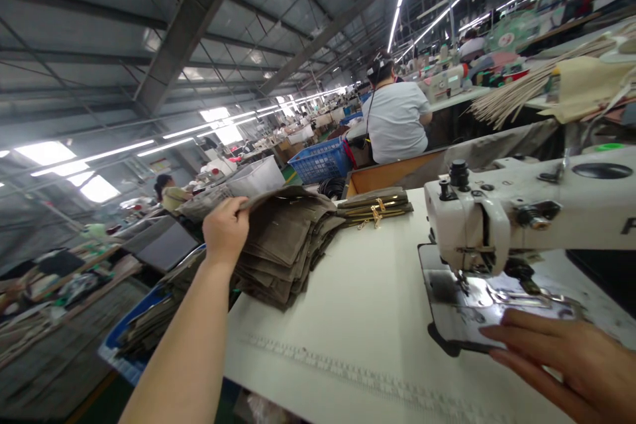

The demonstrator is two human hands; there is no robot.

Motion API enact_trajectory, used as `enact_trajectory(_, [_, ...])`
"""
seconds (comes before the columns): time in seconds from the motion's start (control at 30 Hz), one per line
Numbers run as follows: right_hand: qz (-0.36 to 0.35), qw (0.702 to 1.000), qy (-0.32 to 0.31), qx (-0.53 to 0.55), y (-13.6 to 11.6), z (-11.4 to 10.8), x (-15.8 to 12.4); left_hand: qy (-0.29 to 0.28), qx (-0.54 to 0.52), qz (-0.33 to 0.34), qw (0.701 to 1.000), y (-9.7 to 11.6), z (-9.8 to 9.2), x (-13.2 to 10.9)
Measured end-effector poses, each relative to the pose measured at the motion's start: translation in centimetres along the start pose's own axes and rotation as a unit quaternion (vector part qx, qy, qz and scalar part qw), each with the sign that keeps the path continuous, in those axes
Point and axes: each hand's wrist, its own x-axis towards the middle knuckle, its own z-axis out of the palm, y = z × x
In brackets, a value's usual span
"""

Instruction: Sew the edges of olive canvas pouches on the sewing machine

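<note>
My left hand (226,230) reaches out to the left edge of the white table (362,318) and its fingers are closed on the top piece of a stack of grey-brown fabric pieces (285,245). My right hand (571,361) lies flat with fingers stretched out on the table, just in front of the metal plate (472,308) of the white sewing machine (521,212). It holds nothing. A smaller pile of dark pieces with gold hardware (375,207) lies behind the stack.
A blue crate (124,344) with more fabric stands below the table's left edge. A person in a white shirt (395,120) sits ahead by a blue basket (320,160). A ruler strip (348,371) runs along the table front. More workstations fill the hall.
</note>
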Motion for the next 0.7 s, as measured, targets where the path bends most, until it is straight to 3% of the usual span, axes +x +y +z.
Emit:
enact_trajectory(0.07, [0.085, 0.984, -0.068, 0.138, -2.2, -0.2, 0.3, 0.066, -0.028, 0.043, 0.997, 1.6, -2.8, 0.6])
enact_trajectory(0.13, [0.174, 0.921, -0.127, 0.324, -4.5, -0.1, 0.7, 0.087, -0.066, 0.151, 0.982, 4.6, -5.7, -0.5])
enact_trajectory(0.2, [0.2, 0.808, -0.18, 0.524, -6.6, 0.6, 1.1, 0.022, -0.097, 0.291, 0.951, 8.5, -7.8, -3.6])
enact_trajectory(0.27, [0.217, 0.695, -0.156, 0.667, -8.2, 1.6, 1.2, -0.077, -0.136, 0.389, 0.908, 12.5, -8.6, -7.9])
enact_trajectory(0.3, [0.22, 0.664, -0.145, 0.7, -8.7, 2.2, 1.0, -0.158, -0.154, 0.428, 0.877, 14.3, -8.4, -10.3])
enact_trajectory(0.33, [0.228, 0.65, -0.131, 0.713, -9.2, 2.7, 0.8, -0.234, -0.179, 0.474, 0.83, 15.8, -8.0, -12.5])
enact_trajectory(0.43, [0.285, 0.64, -0.107, 0.705, -9.6, 3.6, -0.4, -0.342, -0.248, 0.529, 0.736, 18.2, -6.2, -16.7])
enact_trajectory(0.5, [0.319, 0.653, -0.1, 0.68, -9.5, 3.4, -1.2, -0.393, -0.352, 0.505, 0.684, 18.1, -5.5, -17.0])
enact_trajectory(0.53, [0.325, 0.67, -0.099, 0.66, -9.3, 3.1, -1.5, -0.407, -0.386, 0.459, 0.689, 17.8, -5.3, -16.5])
enact_trajectory(0.63, [0.28, 0.765, -0.129, 0.565, -9.1, 1.6, -2.0, -0.402, -0.376, 0.293, 0.782, 16.3, -5.3, -14.5])
enact_trajectory(0.7, [0.225, 0.83, -0.15, 0.488, -9.2, 0.4, -2.3, -0.419, -0.343, 0.253, 0.802, 15.7, -5.5, -13.7])
